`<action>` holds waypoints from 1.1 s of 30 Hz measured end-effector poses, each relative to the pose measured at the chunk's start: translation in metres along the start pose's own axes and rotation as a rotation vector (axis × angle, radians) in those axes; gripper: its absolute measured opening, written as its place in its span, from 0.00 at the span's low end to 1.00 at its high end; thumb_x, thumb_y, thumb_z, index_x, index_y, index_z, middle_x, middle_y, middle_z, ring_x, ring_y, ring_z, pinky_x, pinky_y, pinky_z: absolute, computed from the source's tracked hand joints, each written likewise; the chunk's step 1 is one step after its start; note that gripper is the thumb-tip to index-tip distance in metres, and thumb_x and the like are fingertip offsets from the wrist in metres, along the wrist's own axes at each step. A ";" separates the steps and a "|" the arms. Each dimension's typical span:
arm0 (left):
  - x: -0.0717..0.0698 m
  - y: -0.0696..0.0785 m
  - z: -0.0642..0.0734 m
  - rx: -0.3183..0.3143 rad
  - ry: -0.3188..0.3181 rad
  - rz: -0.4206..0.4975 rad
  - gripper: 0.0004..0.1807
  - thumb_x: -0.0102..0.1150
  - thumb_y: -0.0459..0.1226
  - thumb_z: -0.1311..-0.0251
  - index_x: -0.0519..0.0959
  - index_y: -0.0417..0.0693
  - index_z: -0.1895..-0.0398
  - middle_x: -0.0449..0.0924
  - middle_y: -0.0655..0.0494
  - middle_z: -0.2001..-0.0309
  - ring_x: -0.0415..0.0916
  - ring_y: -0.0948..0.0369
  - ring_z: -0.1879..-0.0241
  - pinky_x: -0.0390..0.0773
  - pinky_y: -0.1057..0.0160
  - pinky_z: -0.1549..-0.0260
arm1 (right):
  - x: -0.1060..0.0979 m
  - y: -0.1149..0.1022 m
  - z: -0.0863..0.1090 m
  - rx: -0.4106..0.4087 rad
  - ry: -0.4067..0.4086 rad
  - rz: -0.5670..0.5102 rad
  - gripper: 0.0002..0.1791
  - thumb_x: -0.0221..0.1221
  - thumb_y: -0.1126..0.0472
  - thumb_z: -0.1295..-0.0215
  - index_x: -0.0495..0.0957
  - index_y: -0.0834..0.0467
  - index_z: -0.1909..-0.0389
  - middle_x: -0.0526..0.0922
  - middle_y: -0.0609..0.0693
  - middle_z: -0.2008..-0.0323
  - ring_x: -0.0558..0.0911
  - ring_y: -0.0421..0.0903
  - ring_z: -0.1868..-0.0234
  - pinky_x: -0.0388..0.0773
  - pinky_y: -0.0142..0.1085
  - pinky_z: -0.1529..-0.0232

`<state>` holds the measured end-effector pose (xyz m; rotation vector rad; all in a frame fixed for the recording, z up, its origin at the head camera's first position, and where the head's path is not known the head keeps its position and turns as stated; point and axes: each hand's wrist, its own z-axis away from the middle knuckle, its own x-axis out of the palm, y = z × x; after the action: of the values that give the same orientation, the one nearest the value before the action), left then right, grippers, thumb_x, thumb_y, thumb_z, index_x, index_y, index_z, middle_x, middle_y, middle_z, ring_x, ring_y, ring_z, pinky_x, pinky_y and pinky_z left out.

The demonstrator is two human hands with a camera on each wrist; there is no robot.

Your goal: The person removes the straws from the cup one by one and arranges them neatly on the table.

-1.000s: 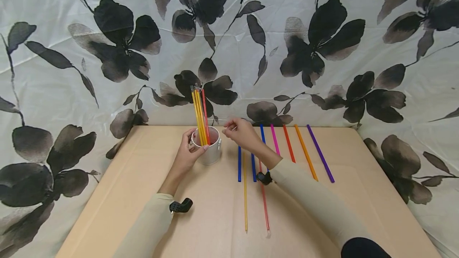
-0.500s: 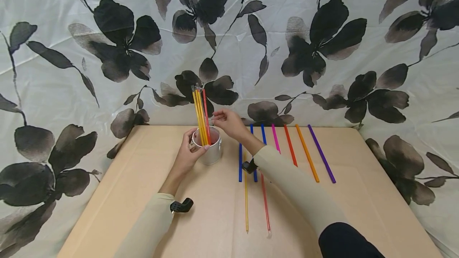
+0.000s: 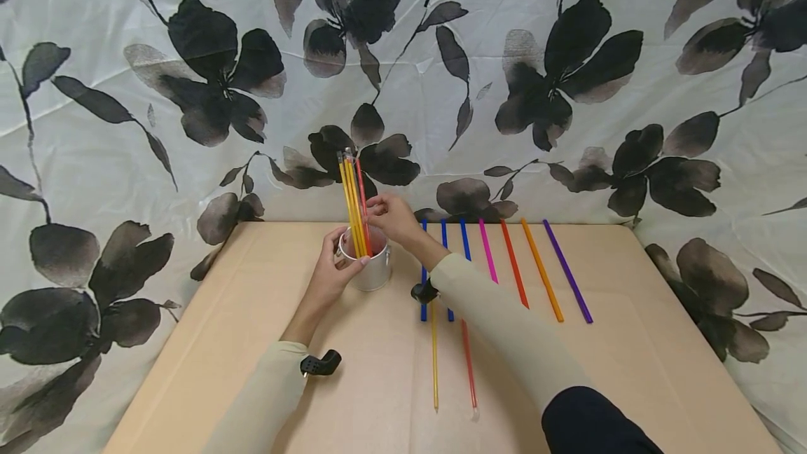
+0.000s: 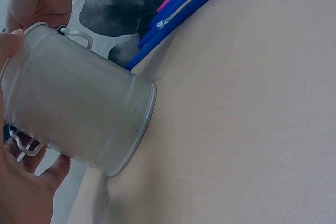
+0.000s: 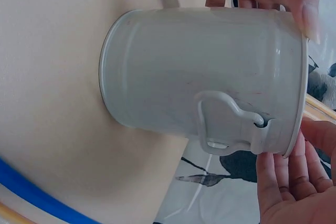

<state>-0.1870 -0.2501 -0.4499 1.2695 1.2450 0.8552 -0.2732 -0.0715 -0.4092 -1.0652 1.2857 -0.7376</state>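
Note:
A small white metal bucket point(image 3: 370, 273) with side handles stands near the table's back edge. Several yellow pencils point(image 3: 350, 205) and a red pencil point(image 3: 362, 195) lean upright in it. My left hand point(image 3: 328, 275) grips the bucket from the left, thumb over the rim, as the right wrist view also shows. At the bucket's right, my right hand point(image 3: 394, 221) has its fingertips at the red pencil, above the rim. In the right wrist view its fingers point(image 5: 299, 182) reach up beside the rim and handle; whether they pinch the pencil is hard to see.
Right of the bucket lie several coloured sticks in a row, among them a blue stick point(image 3: 424, 307), a pink stick point(image 3: 488, 254), an orange stick point(image 3: 543, 272) and a purple stick point(image 3: 569, 273). A yellow pencil point(image 3: 435, 370) and a red pencil point(image 3: 469, 363) lie nearer the front.
My right hand has moved left, from beside the bucket to the red pencil standing in it. My left hand keeps its grip on the bucket.

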 end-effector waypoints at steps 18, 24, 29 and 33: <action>0.002 -0.003 0.000 -0.009 0.003 0.029 0.44 0.67 0.37 0.35 0.52 0.46 0.23 0.54 0.42 0.25 0.53 0.46 0.24 0.63 0.42 0.28 | -0.021 -0.011 0.019 -0.148 -0.030 -0.090 0.12 0.64 0.63 0.30 0.79 0.59 0.48 0.83 0.53 0.56 0.82 0.46 0.57 0.84 0.34 0.54; 0.002 -0.002 0.000 -0.012 0.007 0.011 0.44 0.68 0.38 0.35 0.51 0.44 0.23 0.54 0.41 0.24 0.52 0.46 0.23 0.62 0.41 0.28 | -0.030 -0.019 0.021 -0.223 -0.034 -0.195 0.12 0.62 0.65 0.30 0.78 0.63 0.48 0.83 0.57 0.56 0.84 0.49 0.58 0.87 0.37 0.55; 0.001 -0.002 0.000 -0.003 0.009 0.005 0.45 0.67 0.37 0.35 0.51 0.42 0.22 0.53 0.41 0.24 0.51 0.46 0.23 0.61 0.40 0.28 | -0.038 -0.025 0.024 -0.266 -0.009 -0.258 0.14 0.62 0.65 0.29 0.77 0.65 0.46 0.82 0.57 0.57 0.84 0.48 0.58 0.87 0.40 0.54; 0.001 -0.002 0.000 -0.001 0.008 0.005 0.45 0.67 0.37 0.35 0.50 0.41 0.22 0.53 0.40 0.24 0.51 0.45 0.23 0.61 0.39 0.28 | -0.047 -0.031 0.026 -0.295 0.009 -0.297 0.15 0.61 0.65 0.28 0.76 0.65 0.45 0.81 0.56 0.56 0.84 0.48 0.56 0.86 0.44 0.51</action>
<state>-0.1870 -0.2500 -0.4523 1.2699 1.2484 0.8652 -0.2519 -0.0350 -0.3637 -1.5162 1.2837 -0.7885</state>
